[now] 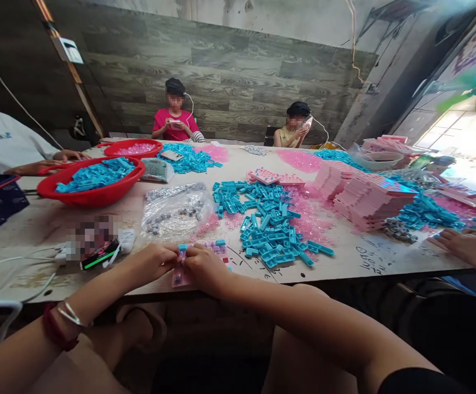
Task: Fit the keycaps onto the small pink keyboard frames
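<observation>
My left hand is closed at the left edge of a pink plastic panel, near the table's front edge. A small blue plastic piece shows at the panel's top, between both hands. My right hand is curled over the panel's right side, its fingertips mostly hidden. Behind that hand more pink panel with small compartments and blue bits is visible. Close by on the right lies a heap of blue plastic trough-like pieces, with clear pink pieces spread beside it.
A clear bag of small metallic parts lies beyond my hands. Red baskets stand at left, near cables and a small box. Stacked pink panels stand at right. Two people sit opposite; a person's hands are at right, another person's at left.
</observation>
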A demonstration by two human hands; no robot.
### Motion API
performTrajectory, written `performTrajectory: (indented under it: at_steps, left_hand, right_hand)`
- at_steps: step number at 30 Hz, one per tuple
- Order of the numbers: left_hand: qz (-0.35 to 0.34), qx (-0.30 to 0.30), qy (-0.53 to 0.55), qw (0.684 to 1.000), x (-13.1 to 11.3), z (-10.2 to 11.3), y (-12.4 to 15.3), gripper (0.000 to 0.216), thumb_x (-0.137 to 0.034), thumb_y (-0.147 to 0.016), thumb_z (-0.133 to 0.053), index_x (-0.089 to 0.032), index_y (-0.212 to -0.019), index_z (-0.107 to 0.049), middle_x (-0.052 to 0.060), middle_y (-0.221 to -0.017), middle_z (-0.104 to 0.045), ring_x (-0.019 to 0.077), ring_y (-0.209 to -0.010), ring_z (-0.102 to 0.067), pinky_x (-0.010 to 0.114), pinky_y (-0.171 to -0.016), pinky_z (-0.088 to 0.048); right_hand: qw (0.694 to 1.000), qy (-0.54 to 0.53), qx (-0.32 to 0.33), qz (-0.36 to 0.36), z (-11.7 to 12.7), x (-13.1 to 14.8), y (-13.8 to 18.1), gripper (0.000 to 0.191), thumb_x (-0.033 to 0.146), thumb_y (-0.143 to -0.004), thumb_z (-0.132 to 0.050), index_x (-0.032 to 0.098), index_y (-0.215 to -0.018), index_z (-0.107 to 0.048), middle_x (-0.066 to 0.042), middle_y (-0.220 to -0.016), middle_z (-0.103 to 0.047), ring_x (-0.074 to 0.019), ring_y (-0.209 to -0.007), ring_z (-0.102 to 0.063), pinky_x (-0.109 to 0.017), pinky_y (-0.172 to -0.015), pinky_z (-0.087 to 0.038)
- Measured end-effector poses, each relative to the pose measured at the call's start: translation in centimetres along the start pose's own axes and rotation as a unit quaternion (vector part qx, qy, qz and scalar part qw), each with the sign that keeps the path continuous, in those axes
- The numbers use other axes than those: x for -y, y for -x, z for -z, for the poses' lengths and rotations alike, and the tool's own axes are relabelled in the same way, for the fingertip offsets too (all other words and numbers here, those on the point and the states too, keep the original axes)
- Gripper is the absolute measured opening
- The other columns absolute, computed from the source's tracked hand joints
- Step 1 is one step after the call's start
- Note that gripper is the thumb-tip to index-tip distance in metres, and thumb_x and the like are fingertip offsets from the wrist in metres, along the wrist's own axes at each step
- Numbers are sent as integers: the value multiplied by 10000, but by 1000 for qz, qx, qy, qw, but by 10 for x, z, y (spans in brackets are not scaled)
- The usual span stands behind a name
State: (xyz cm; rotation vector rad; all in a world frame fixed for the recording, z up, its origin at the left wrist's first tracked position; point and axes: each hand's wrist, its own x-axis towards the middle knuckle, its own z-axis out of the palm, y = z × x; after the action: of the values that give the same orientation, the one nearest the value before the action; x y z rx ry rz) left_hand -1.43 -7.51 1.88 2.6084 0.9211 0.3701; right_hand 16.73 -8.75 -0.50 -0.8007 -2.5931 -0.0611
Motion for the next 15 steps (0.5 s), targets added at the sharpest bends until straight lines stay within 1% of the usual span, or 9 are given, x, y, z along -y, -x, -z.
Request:
performTrajectory:
  at_steps: [4,8,11,13,15]
  left_hand:
    - [20,1,9,1000,0,-3,1,221,-160,-822,-459,-159,-698,-642,34,-775,-639,134,-730,-587,217,-694,-428]
    - [36,-19,0,999,-1,-8,8,234,-161,-836,-447,-163,-707,-641,34,-767,-638,138,-733,-584,219,-687,-424]
    - [37,-23,-11,999,-1,-8,13,236,-162,-848,-435,-171,-777,-660,37,-821,-645,140,-779,-590,217,-715,-424]
    - [35,-10,-19,999,-2,-5,14,237,-176,-855,-437,-181,-843,-674,38,-837,-650,140,-788,-595,217,-725,-425]
    - [36,7,-27,999,-4,0,14,253,-195,-866,-429,-191,-870,-683,33,-800,-647,133,-748,-594,209,-689,-425]
  right_hand:
    - [1000,7,8,4,0,-1,-2,181,142,-830,-533,130,-688,-645,-55,-743,-594,-155,-714,-497,-269,-704,-382]
    - [999,23,39,28,-1,1,-6,117,118,-794,-571,124,-703,-645,-59,-746,-598,-162,-730,-503,-266,-704,-393]
    - [998,23,42,34,-1,3,-8,95,127,-778,-588,118,-703,-646,-68,-749,-606,-164,-727,-519,-266,-696,-405]
    - [999,-5,36,40,2,0,-9,113,144,-778,-590,123,-687,-654,-65,-748,-619,-152,-713,-536,-257,-708,-411]
    - [998,-54,13,26,12,-13,-7,121,157,-790,-576,141,-713,-668,-55,-783,-641,-135,-729,-557,-237,-721,-415]
